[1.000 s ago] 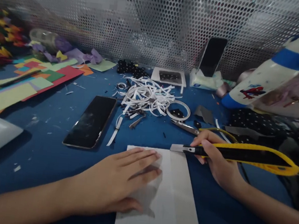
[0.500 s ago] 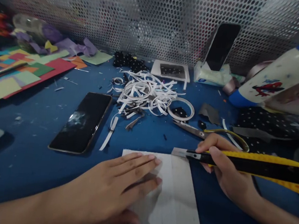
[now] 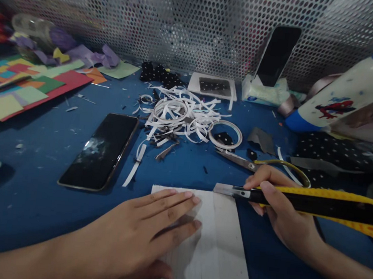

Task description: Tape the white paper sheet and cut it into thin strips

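Head view: at seven o'clock the left hand (image 3: 150, 229) lies flat, open, on a white board (image 3: 221, 249), cut off below. At four, the right hand (image 3: 283, 216) grips a yellow-black utility knife (image 3: 326, 208), handle cropped. The two-o'clock bottle (image 3: 345, 89) bears Spider-Man.

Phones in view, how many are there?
2. One phone lies flat, left of the pile of white strips; the other phone leans upright at the white packet, near the perforated screen.

White board (image 3: 216, 249) lying flat, yellow-black cutter (image 3: 319, 206), blade at far edge
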Available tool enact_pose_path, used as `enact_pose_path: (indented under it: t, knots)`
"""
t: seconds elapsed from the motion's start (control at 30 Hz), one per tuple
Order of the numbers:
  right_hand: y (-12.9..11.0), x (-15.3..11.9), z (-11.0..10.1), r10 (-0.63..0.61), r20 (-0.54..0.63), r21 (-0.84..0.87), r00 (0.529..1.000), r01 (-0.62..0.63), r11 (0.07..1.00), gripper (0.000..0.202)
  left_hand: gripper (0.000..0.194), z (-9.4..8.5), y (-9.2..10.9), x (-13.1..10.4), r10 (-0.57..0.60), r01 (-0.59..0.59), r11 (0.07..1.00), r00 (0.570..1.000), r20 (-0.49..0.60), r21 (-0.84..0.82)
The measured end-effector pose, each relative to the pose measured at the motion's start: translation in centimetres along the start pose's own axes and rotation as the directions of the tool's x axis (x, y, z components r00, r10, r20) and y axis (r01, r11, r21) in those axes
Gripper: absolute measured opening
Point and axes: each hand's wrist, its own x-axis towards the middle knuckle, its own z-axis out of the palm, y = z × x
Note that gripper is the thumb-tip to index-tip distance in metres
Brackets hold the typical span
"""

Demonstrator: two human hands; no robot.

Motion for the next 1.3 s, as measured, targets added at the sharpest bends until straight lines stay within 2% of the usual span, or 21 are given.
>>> enact_pose_path:
  t: [0.73, 1.3]
  knots:
    - [-0.31, 0.32, 0.05, -0.017, 0.077, 0.041, 0.997, 0.014, 0.999, 0.021, 0.054, 0.14, 0.04, -0.11, -0.008, 0.008, 1.0, 1.0, -0.013, -0.002]
    - [0.41, 0.09, -0.24, 0.001, 0.001, 0.062, 1.0, -0.001, 0.998, 0.024, 0.055, 0.09, -0.05, -0.01, -0.009, 0.009, 1.0, 1.0, 0.002, -0.027]
